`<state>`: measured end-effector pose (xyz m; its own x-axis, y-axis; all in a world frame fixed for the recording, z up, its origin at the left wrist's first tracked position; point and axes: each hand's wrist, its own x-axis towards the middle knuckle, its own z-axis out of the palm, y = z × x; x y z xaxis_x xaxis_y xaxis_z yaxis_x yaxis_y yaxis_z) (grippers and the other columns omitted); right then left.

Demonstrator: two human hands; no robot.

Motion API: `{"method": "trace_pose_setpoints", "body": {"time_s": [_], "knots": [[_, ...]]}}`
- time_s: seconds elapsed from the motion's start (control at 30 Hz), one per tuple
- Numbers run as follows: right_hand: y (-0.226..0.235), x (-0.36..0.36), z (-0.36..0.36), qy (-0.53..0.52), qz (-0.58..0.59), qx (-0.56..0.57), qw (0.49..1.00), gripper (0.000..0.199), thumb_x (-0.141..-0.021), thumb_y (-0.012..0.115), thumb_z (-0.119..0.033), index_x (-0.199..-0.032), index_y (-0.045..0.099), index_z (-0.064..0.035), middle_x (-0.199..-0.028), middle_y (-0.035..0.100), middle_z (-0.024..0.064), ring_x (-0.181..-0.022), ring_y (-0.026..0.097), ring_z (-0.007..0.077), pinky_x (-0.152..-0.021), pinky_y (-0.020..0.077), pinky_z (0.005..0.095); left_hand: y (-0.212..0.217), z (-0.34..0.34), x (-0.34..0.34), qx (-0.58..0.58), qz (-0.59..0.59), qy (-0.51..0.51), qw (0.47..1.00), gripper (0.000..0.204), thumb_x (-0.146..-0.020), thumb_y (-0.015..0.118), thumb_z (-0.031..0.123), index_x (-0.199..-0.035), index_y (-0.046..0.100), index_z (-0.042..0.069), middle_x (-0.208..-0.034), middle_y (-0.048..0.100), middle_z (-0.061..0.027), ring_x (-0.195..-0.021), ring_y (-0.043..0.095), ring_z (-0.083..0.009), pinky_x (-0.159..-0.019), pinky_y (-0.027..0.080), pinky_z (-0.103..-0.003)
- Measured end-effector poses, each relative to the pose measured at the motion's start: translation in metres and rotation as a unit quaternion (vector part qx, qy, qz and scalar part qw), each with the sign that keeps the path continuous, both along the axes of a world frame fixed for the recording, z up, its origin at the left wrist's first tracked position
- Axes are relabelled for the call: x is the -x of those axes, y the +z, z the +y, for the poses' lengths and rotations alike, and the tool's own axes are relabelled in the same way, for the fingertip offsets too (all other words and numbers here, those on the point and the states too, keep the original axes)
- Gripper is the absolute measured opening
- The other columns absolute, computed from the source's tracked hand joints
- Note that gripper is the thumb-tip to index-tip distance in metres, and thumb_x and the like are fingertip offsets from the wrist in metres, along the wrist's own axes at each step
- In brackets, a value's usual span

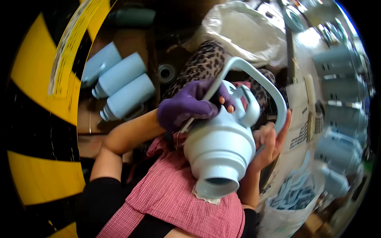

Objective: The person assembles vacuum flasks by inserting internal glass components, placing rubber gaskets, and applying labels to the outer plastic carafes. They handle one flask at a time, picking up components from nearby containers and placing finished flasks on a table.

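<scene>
A pale blue plastic thermos jug (220, 144) is tilted in front of my chest, its round open end toward me. Its long curved carrying handle (278, 93) arches over the far side. My left hand (184, 107), in a purple glove with bare fingertips, is closed around one arm of the handle near the jug's far end. My right hand (268, 148), bare and slightly blurred, pinches the handle's other end against the jug's right side, index finger stretched along it. A smaller side grip (250, 109) stands out between the hands. The right fingertips are partly hidden.
Several pale blue bottle-shaped bodies (129, 97) lie on cardboard at left, beside a yellow-and-black striped surface (35, 67). A large plastic-lined bag (246, 33) stands ahead. At right, a bag holds loose blue handles (293, 192), near a row of blue jugs (343, 89).
</scene>
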<state>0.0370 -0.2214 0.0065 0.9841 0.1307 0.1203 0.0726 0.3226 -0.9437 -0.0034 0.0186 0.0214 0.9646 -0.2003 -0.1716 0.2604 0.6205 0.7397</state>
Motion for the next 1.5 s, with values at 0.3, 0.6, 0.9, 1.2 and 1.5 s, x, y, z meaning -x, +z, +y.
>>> {"method": "trace_pose_setpoints", "body": {"time_s": [0.3, 0.6, 0.9, 1.2, 1.5], "knots": [[-0.015, -0.001, -0.010, 0.016, -0.025, 0.057, 0.998, 0.066, -0.103, 0.048, -0.011, -0.162, 0.020, -0.0041, -0.076, 0.049, 0.0016, -0.064, 0.045, 0.0070, -0.062, 0.0391, 0.0226, -0.042, -0.017, 0.005, -0.047, -0.115, 0.071, 0.990, 0.022, -0.082, 0.056, 0.007, -0.104, 0.057, 0.004, -0.109, 0.066, -0.0102, -0.102, 0.058, -0.0141, -0.106, 0.036, -0.035], [-0.021, -0.011, 0.009, 0.046, -0.195, -0.078, 0.977, 0.066, -0.103, 0.047, -0.046, -0.153, 0.037, -0.0041, -0.092, 0.052, 0.0089, -0.090, 0.049, 0.0211, -0.081, 0.0416, 0.0373, -0.042, -0.008, -0.010, -0.156, -0.463, 0.126, 0.864, 0.035, -0.095, 0.063, 0.025, -0.121, 0.054, 0.003, -0.138, 0.051, -0.0186, -0.125, 0.053, -0.0294, -0.108, 0.042, -0.046], [-0.067, -0.153, 0.024, 0.330, 0.222, -0.062, 0.915, 0.045, -0.098, 0.057, -0.016, -0.139, 0.055, 0.0016, -0.133, 0.063, 0.0140, -0.116, 0.064, 0.0214, -0.096, 0.0542, 0.0329, 0.042, 0.027, -0.114, -0.091, -0.444, 0.139, 0.880, 0.049, -0.104, 0.051, 0.040, -0.130, 0.048, -0.001, -0.142, 0.049, -0.0276, -0.121, 0.061, -0.0371, -0.105, 0.049, -0.049], [-0.046, -0.095, -0.171, -0.245, 0.023, -0.181, 0.952, 0.032, -0.104, 0.056, -0.033, -0.121, 0.066, -0.0081, -0.115, 0.072, 0.0070, -0.098, 0.069, 0.0180, -0.084, 0.0566, 0.0338, -0.101, 0.060, -0.097, -0.705, -0.517, 0.049, 0.483, 0.046, -0.091, 0.069, 0.030, -0.129, 0.062, 0.004, -0.143, 0.055, -0.0171, -0.137, 0.045, -0.0419, -0.119, 0.027, -0.062], [-0.032, -0.095, -0.390, -0.691, -0.156, 0.012, 0.706, 0.040, -0.095, 0.072, -0.010, -0.130, 0.053, -0.0055, -0.130, 0.060, 0.0124, -0.120, 0.061, 0.0273, -0.101, 0.0506, 0.0402, -0.194, 0.071, -0.043, -0.549, -0.243, 0.175, 0.780, 0.032, -0.097, 0.059, 0.009, -0.126, 0.064, -0.004, -0.134, 0.061, -0.0185, -0.130, 0.054, -0.0348, -0.113, 0.038, -0.043]]}}
